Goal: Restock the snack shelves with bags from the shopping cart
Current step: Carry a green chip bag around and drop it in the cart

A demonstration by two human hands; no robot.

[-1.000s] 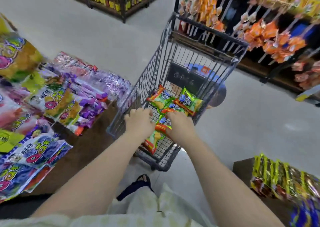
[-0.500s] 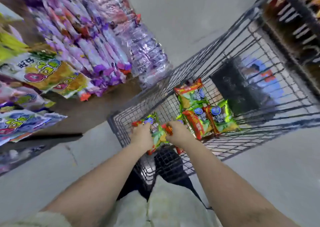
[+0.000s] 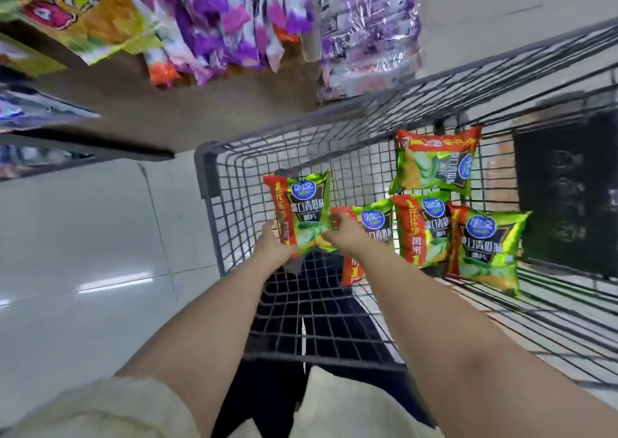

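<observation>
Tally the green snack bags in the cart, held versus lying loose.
Held bag, gripped by the left hand: 1
Loose bags in the cart: 4
Total: 5

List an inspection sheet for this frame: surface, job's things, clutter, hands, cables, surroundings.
Surface: wire cart, its mesh floor partly bare.
Job's things: held bag, green and red, at the cart's near-left corner; four more bags of the same kind lie further in.
Clutter: dark panel at the cart's far end.
Hands: left hand grips the held bag's lower corner; right hand is at its other edge, and what its fingers hold is unclear.
Cables: nothing seen.
Surroundings: shelf with purple and yellow snack bags to the left; pale floor.
</observation>
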